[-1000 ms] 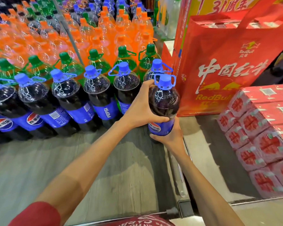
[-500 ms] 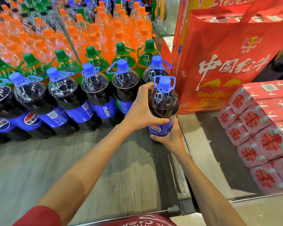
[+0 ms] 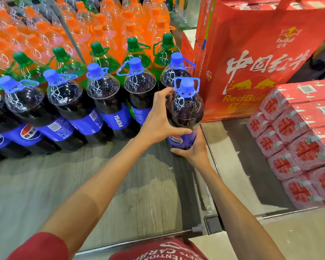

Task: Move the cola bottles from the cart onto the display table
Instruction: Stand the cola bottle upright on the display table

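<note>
A large cola bottle [image 3: 186, 107] with a blue cap and blue label stands upright at the right front corner of the wooden display table [image 3: 83, 184]. My left hand [image 3: 158, 121] wraps its left side at the shoulder. My right hand [image 3: 193, 151] cups its base from the front right. A row of several matching cola bottles [image 3: 105, 102] stands to its left along the table. The cart is out of view.
Behind the cola row stand green bottles [image 3: 101, 57] and many orange ones [image 3: 45, 34]. A red Red Bull bag [image 3: 251, 62] rises just right of the held bottle. Red shrink-wrapped packs [image 3: 298, 147] are stacked on the floor at right.
Both hands stay on the bottle at the table's right corner. The bottle has shifted very slightly; the view has moved a little closer.
</note>
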### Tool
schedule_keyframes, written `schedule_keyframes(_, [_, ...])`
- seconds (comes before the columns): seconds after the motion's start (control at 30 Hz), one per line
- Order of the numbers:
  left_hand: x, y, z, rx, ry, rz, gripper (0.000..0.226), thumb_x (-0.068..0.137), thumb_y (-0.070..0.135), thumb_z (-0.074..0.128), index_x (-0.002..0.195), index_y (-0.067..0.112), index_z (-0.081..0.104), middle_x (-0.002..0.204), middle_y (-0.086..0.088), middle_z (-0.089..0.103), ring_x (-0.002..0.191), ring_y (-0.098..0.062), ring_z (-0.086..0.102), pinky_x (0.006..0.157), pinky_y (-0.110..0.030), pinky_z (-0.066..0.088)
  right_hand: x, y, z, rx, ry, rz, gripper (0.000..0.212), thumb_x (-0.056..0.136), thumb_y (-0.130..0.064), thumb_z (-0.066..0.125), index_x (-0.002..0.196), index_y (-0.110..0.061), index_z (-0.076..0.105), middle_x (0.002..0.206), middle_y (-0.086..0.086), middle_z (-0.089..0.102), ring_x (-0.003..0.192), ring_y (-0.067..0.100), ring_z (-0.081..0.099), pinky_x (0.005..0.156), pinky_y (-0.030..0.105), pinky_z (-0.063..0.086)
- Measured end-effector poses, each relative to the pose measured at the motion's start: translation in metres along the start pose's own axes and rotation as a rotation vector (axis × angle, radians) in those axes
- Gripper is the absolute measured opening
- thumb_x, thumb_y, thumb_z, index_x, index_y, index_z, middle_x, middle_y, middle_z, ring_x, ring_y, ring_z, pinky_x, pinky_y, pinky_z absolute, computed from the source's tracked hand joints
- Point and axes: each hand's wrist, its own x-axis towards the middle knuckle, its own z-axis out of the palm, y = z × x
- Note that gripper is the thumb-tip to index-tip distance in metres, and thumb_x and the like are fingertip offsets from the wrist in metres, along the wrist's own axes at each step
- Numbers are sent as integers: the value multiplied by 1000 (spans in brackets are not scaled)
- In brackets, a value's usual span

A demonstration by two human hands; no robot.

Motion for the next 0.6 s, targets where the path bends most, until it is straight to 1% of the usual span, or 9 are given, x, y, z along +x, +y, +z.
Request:
schedule_keyframes(0.03, [-1,0,0,1,6,5,118,55,37,99,146,14,27,143,-7,36,133,-15,45,111,-33,42,-1,0,0,-8,10,-3,116,50,-24,103,147,-23,39,136,-10,58,126,11,58,100,41,55])
schedule_keyframes(0.1, [-2,0,0,0,12,7,118,56,38,99,147,13,27,145,-7,36,135,-15,44,112,-32,41,-4,-3,0,-28,20,-4,115,53,-20,102,148,-18,38,135,-12,58,124,5,58,101,29,53])
schedule_keyframes(0.13, [-2,0,0,0,12,7,119,56,38,99,148,13,27,146,-7,36,136,-14,43,113,-31,41,-5,-6,0,-36,24,-1,115,53,-20,102,148,-17,38,135,-12,58,124,3,57,101,27,52])
schedule_keyframes(0.27, [-7,1,-1,6,8,3,118,59,40,97,151,17,26,149,-4,35,139,-11,40,112,-22,37,-12,-11,2,-55,51,35,112,52,-35,101,145,-22,41,135,-10,60,124,8,59,104,41,53])
schedule_keyframes(0.4, [-13,2,-11,51,-34,-5,114,66,39,94,155,21,24,153,1,34,139,-1,36,110,-10,30,-19,-19,5,-150,86,50,104,52,-46,97,140,-24,46,131,-7,62,121,9,60,103,37,52])
schedule_keyframes(0.43, [-15,2,-16,67,-49,2,111,69,38,92,155,22,26,153,2,35,138,0,37,110,-13,32,-20,-22,5,-183,83,56,101,54,-44,96,139,-23,46,130,-6,61,120,9,60,102,37,52])
schedule_keyframes(0.5, [-19,0,-26,85,-63,-1,99,74,34,89,153,24,31,150,3,42,131,-4,46,108,-26,44,-22,-33,4,-248,57,67,93,59,-29,96,138,-19,47,130,-4,62,118,10,60,103,36,51])
schedule_keyframes(0.57, [-25,-1,-36,99,-75,-43,84,79,30,85,149,25,38,142,5,50,110,-7,58,92,-38,55,-23,-43,2,-326,33,70,85,66,-10,92,139,-11,49,131,-3,60,117,9,58,102,30,49])
schedule_keyframes(0.6, [-29,-2,-40,128,-91,-63,78,82,29,82,147,25,39,137,6,54,102,-8,59,86,-40,56,-24,-49,0,-385,18,86,80,71,-6,88,140,-8,49,130,-2,59,116,10,57,98,25,47])
